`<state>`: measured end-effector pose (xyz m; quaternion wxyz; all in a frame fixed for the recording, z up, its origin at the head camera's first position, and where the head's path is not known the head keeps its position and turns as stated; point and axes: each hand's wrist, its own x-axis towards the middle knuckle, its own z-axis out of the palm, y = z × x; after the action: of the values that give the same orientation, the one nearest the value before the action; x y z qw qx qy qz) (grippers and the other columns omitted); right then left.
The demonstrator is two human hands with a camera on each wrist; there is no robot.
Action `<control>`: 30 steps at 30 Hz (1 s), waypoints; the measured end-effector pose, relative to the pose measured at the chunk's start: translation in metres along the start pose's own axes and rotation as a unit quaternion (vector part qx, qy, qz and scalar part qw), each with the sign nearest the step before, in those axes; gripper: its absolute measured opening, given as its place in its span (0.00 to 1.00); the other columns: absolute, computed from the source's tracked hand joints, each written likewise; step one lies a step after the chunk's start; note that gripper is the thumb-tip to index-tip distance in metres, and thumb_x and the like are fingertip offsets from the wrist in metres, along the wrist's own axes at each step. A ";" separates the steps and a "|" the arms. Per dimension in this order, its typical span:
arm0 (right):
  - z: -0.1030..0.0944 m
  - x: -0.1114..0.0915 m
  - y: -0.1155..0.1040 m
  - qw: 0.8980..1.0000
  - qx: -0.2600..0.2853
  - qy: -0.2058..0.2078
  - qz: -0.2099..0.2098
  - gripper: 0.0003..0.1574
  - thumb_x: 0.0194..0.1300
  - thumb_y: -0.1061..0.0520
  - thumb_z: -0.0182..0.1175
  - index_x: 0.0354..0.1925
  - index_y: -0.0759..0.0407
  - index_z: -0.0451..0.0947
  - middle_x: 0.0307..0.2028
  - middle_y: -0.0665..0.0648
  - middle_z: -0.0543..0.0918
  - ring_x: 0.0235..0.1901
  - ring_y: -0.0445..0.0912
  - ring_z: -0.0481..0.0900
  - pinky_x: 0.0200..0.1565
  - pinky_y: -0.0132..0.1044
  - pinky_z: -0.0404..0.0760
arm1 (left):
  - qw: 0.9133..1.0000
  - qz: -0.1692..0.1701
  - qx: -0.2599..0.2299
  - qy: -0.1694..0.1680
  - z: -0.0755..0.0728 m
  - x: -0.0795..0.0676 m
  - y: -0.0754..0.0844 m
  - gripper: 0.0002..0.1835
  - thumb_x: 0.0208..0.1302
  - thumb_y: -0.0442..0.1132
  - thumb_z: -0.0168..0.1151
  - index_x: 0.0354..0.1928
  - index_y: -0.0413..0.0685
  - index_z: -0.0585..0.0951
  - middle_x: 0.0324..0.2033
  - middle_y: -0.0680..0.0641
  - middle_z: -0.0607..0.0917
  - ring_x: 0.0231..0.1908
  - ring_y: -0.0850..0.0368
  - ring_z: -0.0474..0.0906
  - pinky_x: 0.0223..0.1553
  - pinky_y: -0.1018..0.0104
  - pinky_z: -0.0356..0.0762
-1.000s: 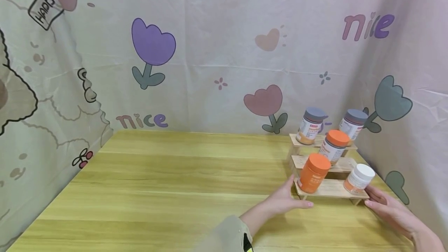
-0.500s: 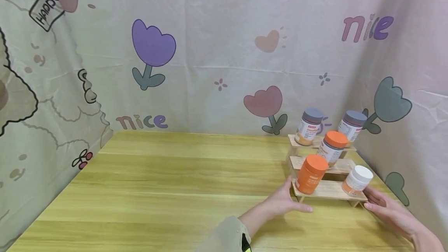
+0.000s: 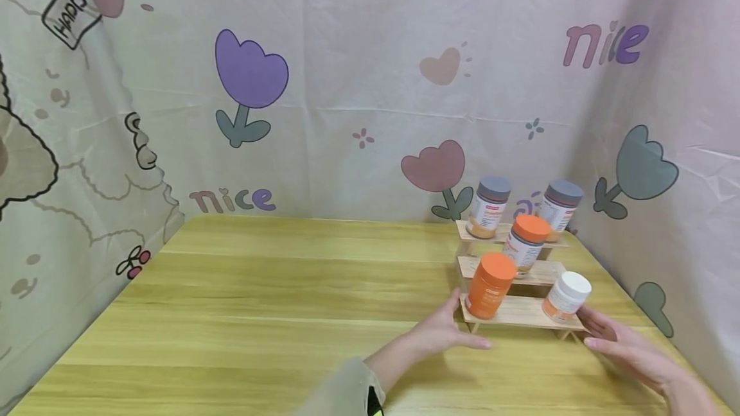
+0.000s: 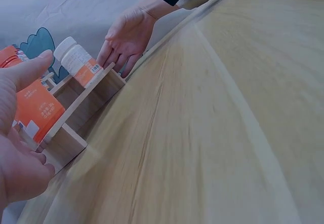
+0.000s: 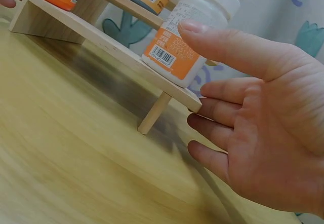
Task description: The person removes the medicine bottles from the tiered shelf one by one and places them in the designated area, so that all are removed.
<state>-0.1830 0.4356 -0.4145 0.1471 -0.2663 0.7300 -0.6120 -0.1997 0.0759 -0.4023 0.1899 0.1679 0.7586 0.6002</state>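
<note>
A three-step wooden shelf rack (image 3: 520, 313) stands at the table's right, bearing several jars. An orange jar (image 3: 490, 287) and a white-lidded jar (image 3: 566, 297) are on its lowest step. Behind them are an orange-lidded jar (image 3: 525, 249) on the middle step and two grey-lidded jars, one at the left (image 3: 487, 210), on top. My left hand (image 3: 436, 332) is at the rack's left end, thumb extended in front of the orange jar in the left wrist view. At the right end, the fingertips of my right hand (image 5: 268, 117) touch the lowest board, fingers relaxed, thumb beside the white-lidded jar.
The wood-grain table (image 3: 260, 300) stretches far to the left of the rack. A printed cloth (image 3: 347, 82) hangs behind the table and along both sides, close to the rack's back and right.
The rack with all its jars has slid left along the table, mostly in the last half second. Both hands have moved left with it, staying at its two ends.
</note>
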 end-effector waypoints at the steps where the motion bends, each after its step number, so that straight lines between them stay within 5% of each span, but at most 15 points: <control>1: 0.002 0.002 -0.001 1.000 0.008 -0.007 -0.003 0.38 0.68 0.73 0.37 0.61 0.33 0.55 0.60 0.27 0.61 0.58 0.23 0.58 0.52 0.19 0.63 | 1.000 0.001 0.003 0.001 -0.002 -0.002 -0.001 0.58 0.44 0.43 0.75 0.73 0.50 0.47 0.68 0.45 0.58 0.66 0.44 0.54 0.64 0.45 0.52; 15: 0.030 0.031 -0.007 0.991 0.084 -0.094 -0.045 0.40 0.66 0.75 0.37 0.68 0.43 0.49 0.66 0.33 0.56 0.63 0.30 0.54 0.59 0.23 0.58 | 1.000 0.014 -0.003 0.014 -0.039 -0.014 -0.018 0.59 0.45 0.44 0.75 0.72 0.43 0.45 0.69 0.40 0.55 0.67 0.42 0.51 0.64 0.42 0.49; 23: 0.045 0.048 -0.011 0.991 0.080 -0.102 -0.045 0.41 0.66 0.74 0.39 0.66 0.77 0.26 0.66 0.34 0.56 0.64 0.30 0.53 0.60 0.23 0.56 | 1.000 0.027 -0.012 -0.001 -0.062 -0.029 -0.021 0.58 0.49 0.44 0.72 0.72 0.40 0.41 0.70 0.38 0.49 0.68 0.42 0.48 0.65 0.44 0.46; 30: 0.055 0.061 -0.010 0.991 0.074 -0.105 -0.044 0.43 0.66 0.73 0.42 0.63 0.81 0.23 0.66 0.34 0.56 0.64 0.31 0.54 0.60 0.24 0.56 | 1.000 0.031 0.001 -0.005 -0.078 -0.041 -0.025 0.57 0.51 0.45 0.70 0.72 0.39 0.41 0.70 0.39 0.46 0.68 0.42 0.47 0.65 0.46 0.47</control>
<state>-0.2006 0.3551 -0.4097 0.2148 -0.3493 0.6506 -0.6392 -0.2030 -0.0152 -0.4067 0.1746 0.1942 0.7529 0.6041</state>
